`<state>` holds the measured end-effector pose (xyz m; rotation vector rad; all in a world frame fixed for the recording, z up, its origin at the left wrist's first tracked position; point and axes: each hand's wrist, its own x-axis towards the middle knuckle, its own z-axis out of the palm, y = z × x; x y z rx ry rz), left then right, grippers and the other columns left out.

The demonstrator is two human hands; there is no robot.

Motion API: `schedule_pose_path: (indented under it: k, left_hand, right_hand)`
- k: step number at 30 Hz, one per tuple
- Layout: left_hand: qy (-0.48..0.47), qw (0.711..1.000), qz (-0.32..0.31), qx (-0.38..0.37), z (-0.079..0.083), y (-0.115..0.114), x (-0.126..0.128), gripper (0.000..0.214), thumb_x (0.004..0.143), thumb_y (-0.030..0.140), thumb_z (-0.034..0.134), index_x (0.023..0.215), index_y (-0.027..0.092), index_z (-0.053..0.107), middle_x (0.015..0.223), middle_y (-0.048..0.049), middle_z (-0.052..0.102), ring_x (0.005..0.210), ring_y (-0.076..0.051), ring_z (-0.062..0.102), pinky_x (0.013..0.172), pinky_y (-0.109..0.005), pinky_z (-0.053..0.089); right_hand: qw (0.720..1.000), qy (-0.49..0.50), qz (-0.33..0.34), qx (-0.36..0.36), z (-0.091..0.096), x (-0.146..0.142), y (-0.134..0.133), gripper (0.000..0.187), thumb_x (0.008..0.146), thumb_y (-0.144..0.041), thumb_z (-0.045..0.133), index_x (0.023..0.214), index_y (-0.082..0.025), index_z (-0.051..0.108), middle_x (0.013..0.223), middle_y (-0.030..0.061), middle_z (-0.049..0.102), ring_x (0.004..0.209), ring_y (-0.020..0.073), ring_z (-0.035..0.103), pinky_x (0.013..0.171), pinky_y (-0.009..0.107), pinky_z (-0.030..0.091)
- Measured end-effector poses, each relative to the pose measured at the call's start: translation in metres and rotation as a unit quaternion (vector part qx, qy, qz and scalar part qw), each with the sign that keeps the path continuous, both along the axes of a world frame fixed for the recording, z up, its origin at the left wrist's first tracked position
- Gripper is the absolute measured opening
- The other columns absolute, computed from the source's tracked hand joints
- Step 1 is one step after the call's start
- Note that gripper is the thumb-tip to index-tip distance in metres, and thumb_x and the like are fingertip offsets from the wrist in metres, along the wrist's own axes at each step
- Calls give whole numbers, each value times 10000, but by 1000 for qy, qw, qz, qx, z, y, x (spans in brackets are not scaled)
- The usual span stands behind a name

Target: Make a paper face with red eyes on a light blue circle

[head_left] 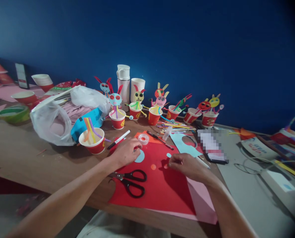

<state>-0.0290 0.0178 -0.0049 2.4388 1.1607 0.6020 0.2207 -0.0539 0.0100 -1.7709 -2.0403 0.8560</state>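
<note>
My left hand (127,151) hovers over the red paper sheet (159,190) with curled fingers, right by a light blue paper circle (139,156). What it holds, if anything, is hidden. The fingers of my right hand (185,164) are pinched together beside a small orange-red dot (166,166); I cannot make out what is between them. Between the hands lie another orange dot (153,167) and a small light blue dot (169,155). Black-handled scissors (131,181) rest on the red sheet's left side, below my left hand. A roll of clear tape (143,139) sits just beyond it.
Paper cups with straw-and-paper figures (118,119) line the wall. A cup of straws (92,145) and a plastic bag (50,122) stand left. Behind the hands are a marker (119,139), a pen (159,140) and cut blue paper (183,145); a phone (212,145) lies right.
</note>
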Motion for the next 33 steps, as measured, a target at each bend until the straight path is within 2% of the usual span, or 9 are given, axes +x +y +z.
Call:
schedule_pose_path:
  k: [3,5,9,12,16,21,25,29,33]
  left_hand:
    - [-2,1000,4,-5,1,1,-1,210,749,140,469,846,169,653,961,-45,649,895,-186,558,836,-276,414]
    - [-6,1000,5,-8,1,1,-1,207,750,146,475,852,175,652,965,-42,648,909,-187,555,844,-278,411]
    - [-9,1000,-3,-11,1,0,0,204,761,158,470,852,174,652,983,-43,646,925,-189,558,840,-276,419]
    - [-7,1000,1,-6,0,-2,2,197,762,158,474,835,174,656,999,-43,648,935,-193,561,843,-276,421]
    - [-13,1000,-2,-6,-2,-2,3,199,758,152,474,833,178,657,1013,-40,649,967,-194,562,860,-272,418]
    - [-23,1000,-7,-6,-3,-2,4,202,763,154,469,835,178,657,1031,-42,649,979,-189,567,878,-270,415]
    - [-26,1000,-6,-10,-3,-2,4,203,765,151,467,832,180,657,1030,-41,651,973,-185,571,872,-263,417]
    - [-23,1000,-8,-5,-2,-2,3,196,764,152,474,827,174,657,994,-43,659,943,-189,578,842,-268,426]
    - [-29,999,-16,8,-3,-1,3,186,771,153,475,818,172,654,951,-37,664,905,-179,585,813,-259,432]
  right_hand:
    - [997,-23,-33,66,-1,-5,0,201,789,-341,503,693,-219,629,671,-6,645,601,152,558,537,251,350]
    - [990,-42,-29,128,-4,-7,-2,197,811,-333,498,715,-215,623,704,-2,643,635,149,559,571,253,357]
    - [954,-129,44,268,-14,-8,-13,189,855,-276,485,765,-195,630,747,33,621,722,159,551,670,277,347]
    - [913,-213,120,326,-20,-7,-22,205,873,-193,456,767,-184,631,712,43,598,705,159,530,668,295,319]
    - [887,-267,184,330,-24,-6,-30,238,882,-126,417,779,-184,624,699,39,579,677,157,502,650,306,305]
    - [881,-264,213,330,-25,-2,-35,250,873,-98,424,1003,-207,607,780,47,606,726,167,522,675,308,328]
    - [878,-257,220,338,-23,0,-38,269,879,-88,405,1044,-189,592,811,56,622,748,172,537,679,308,338]
    - [886,-254,201,332,-22,-1,-39,223,895,-125,398,902,-172,616,722,43,595,680,155,515,660,299,326]
    - [880,-254,186,356,-34,2,-34,215,883,-132,426,758,-173,596,647,24,560,628,145,482,636,294,296]
